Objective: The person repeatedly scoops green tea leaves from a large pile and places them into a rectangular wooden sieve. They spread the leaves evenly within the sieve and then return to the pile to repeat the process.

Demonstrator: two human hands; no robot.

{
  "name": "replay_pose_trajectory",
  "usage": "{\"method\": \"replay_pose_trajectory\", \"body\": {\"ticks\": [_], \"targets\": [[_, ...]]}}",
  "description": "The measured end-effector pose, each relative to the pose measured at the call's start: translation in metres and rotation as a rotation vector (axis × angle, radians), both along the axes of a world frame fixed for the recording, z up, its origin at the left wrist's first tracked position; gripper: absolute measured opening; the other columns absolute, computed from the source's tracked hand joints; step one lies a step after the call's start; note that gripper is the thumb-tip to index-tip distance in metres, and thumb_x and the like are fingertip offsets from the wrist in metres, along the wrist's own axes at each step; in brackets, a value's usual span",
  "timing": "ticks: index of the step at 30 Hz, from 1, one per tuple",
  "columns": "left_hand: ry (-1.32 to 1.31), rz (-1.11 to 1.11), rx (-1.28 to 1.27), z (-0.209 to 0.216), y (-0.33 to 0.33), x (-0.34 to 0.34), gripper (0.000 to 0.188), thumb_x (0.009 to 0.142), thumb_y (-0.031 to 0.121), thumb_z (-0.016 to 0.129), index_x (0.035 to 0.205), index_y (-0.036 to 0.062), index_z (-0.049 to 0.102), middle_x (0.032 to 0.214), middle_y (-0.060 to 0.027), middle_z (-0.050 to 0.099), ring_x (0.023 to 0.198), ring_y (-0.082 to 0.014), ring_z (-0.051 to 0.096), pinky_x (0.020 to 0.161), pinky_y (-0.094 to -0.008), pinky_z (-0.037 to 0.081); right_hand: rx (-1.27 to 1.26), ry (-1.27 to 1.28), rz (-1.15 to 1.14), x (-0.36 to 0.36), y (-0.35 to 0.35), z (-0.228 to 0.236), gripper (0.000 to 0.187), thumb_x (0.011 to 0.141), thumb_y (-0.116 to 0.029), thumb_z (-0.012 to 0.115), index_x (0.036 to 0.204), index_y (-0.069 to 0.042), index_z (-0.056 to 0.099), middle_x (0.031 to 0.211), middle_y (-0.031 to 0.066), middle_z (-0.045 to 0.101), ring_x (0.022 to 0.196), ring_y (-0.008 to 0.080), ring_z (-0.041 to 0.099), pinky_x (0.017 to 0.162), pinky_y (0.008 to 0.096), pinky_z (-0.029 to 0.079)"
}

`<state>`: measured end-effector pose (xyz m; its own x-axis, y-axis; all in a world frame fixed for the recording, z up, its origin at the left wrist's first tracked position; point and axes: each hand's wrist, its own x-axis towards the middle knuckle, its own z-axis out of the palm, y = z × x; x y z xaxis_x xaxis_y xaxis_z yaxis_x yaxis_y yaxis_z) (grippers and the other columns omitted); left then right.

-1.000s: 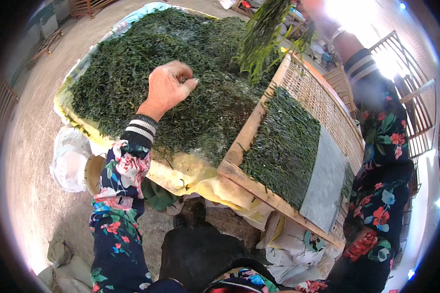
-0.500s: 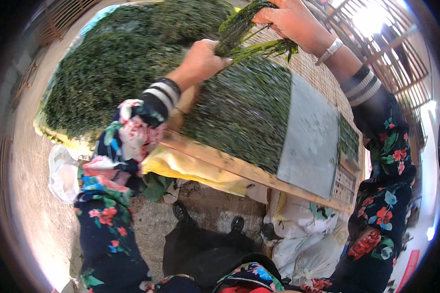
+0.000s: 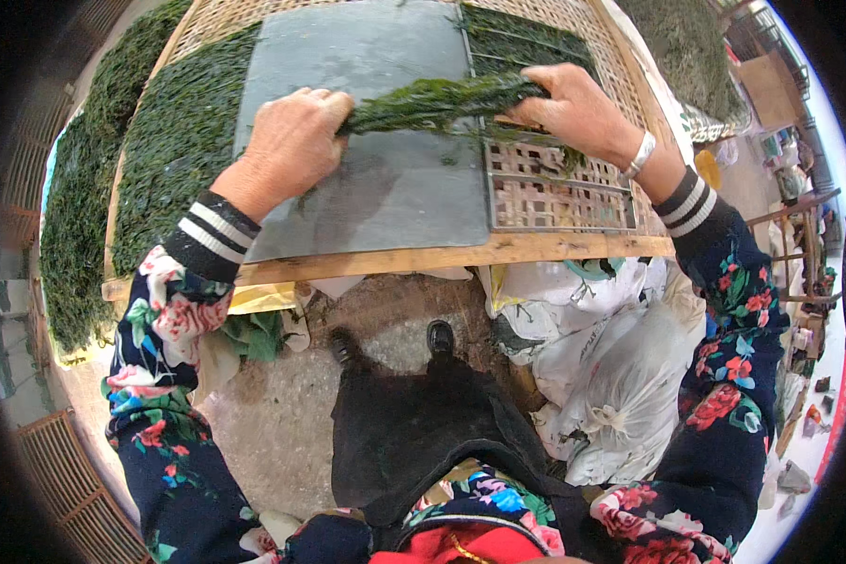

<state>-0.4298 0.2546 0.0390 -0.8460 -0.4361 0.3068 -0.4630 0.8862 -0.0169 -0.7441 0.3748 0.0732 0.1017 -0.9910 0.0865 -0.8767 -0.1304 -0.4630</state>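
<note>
A stretched bunch of green seaweed (image 3: 423,105) hangs between my two hands over a grey flat sheet (image 3: 367,202). My left hand (image 3: 296,141) is closed round its left end, above the sheet. At the other end, my right hand (image 3: 573,108) grips the strands, over a metal frame (image 3: 559,202) lying on the woven rack (image 3: 620,56). Some strands dangle below the right hand. A spread layer of seaweed (image 3: 183,141) covers the rack left of the sheet, and another patch of seaweed (image 3: 526,42) lies at the frame's far part.
A wooden rail (image 3: 461,254) edges the rack nearest me. Beyond its left side lies a big heap of seaweed (image 3: 75,226); another pile (image 3: 677,56) is at the far right. White plastic sacks (image 3: 611,385) stand below on the right. My shoes (image 3: 440,336) are on the floor.
Both hands, with the seaweed, have come from over the left heap and rack to above the grey sheet and frame. The bunch is now pulled out level. My view has turned right.
</note>
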Motion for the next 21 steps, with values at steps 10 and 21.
{"method": "replay_pose_trajectory", "body": {"ticks": [10,21], "targets": [[-0.144,-0.032,0.032,-0.004,0.026,-0.060,0.041,0.074,0.011,0.076,0.111,0.0061,0.060,0.103,-0.0114,0.059,0.102,-0.0323,0.062,0.078,-0.0444,0.055,0.095,0.141,-0.218,-0.091,0.074,-0.078,0.037,0.084,-0.027,0.063,0.107,0.002,0.070,0.091,0.0293,0.069,0.094,0.0459,0.068,0.085,0.0529,0.053],[-0.304,-0.463,-0.005,-0.023,0.057,-0.113,0.078,0.104,0.063,0.032,0.158,0.0076,0.036,0.168,-0.0113,0.030,0.158,-0.0317,0.019,0.125,-0.0589,0.011,-0.336,0.078,-0.244,-0.109,0.089,-0.081,0.040,0.097,-0.048,0.062,0.091,-0.008,0.066,0.071,0.0175,0.067,0.067,0.0386,0.067,0.059,0.0473,0.051]]}}
